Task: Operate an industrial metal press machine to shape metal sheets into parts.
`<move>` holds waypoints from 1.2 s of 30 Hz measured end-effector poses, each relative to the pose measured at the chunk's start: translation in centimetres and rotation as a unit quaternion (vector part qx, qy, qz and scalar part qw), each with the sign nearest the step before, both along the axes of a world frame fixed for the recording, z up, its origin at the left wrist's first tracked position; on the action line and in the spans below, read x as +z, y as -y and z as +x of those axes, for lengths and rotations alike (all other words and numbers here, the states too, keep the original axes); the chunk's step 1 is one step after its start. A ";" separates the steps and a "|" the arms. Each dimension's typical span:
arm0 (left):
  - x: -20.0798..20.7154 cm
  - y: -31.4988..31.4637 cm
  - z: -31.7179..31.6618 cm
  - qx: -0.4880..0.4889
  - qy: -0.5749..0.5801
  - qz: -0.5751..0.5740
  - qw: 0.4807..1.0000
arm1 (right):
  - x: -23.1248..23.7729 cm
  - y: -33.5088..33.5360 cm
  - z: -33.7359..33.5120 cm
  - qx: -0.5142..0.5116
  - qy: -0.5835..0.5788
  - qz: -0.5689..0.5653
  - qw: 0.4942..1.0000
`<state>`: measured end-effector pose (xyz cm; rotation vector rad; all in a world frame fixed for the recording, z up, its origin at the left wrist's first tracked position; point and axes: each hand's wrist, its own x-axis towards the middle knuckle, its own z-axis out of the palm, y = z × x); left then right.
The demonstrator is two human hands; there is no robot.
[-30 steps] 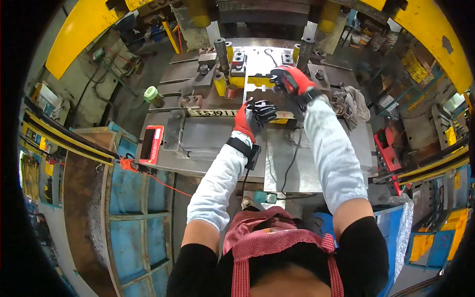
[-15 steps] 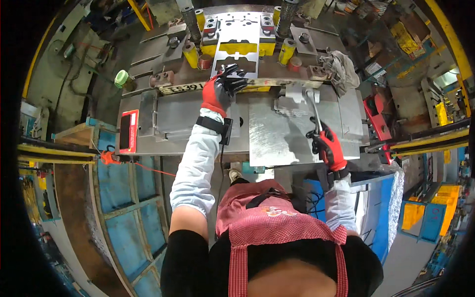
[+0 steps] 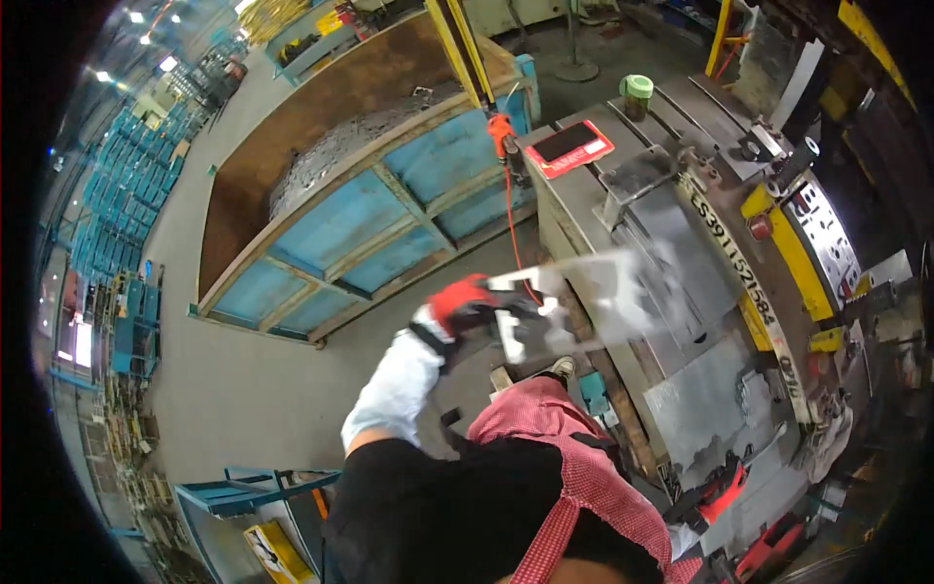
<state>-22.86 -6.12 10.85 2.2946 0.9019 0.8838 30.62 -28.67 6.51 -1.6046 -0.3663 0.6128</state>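
My left hand [image 3: 469,307], in a red and black glove, is closed on one end of a punched sheet metal frame [image 3: 605,282]. Motion smears the frame, which hangs beside the machine bed's edge with large openings through it. At the lower right, my right hand [image 3: 715,494], gloved likewise, is closed around a long metal tool [image 3: 764,443] whose end reaches over a flat metal plate [image 3: 696,399]. What the tool's tip touches is hard to make out. The die [image 3: 822,234], with yellow sides and a bright perforated top, stands at the right.
A large blue-sided bin [image 3: 331,238] with loose metal scrap [image 3: 345,146] stands at the left. An orange device [image 3: 501,131] with an orange cord hangs near its corner. A phone on a red board [image 3: 574,148] and a green-lidded cup [image 3: 636,92] sit on the bed.
The view has swung left toward the bin. My left hand has drawn the metal frame off the die and out past the bed's edge. My right hand still grips the tool.
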 end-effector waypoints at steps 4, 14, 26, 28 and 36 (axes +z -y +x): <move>0.6 0.9 -13.4 0.377 0.380 -0.255 0.805 | -1.5 1.2 2.3 0.084 -0.002 0.004 0.996; 2.9 -14.1 7.1 0.176 0.078 -0.170 0.966 | 1.9 -2.3 -2.0 0.045 -0.120 0.109 0.986; -6.3 2.3 50.3 -0.384 -0.203 -0.316 0.844 | 1.8 4.7 -5.6 -0.097 -0.098 0.101 0.985; -6.6 0.8 52.2 -0.328 -0.198 -0.335 0.860 | 2.5 4.9 -6.7 -0.136 -0.080 0.098 0.982; -8.7 2.2 45.1 -0.440 -0.078 -0.244 0.861 | 2.8 0.7 -4.3 0.052 -0.035 0.045 0.997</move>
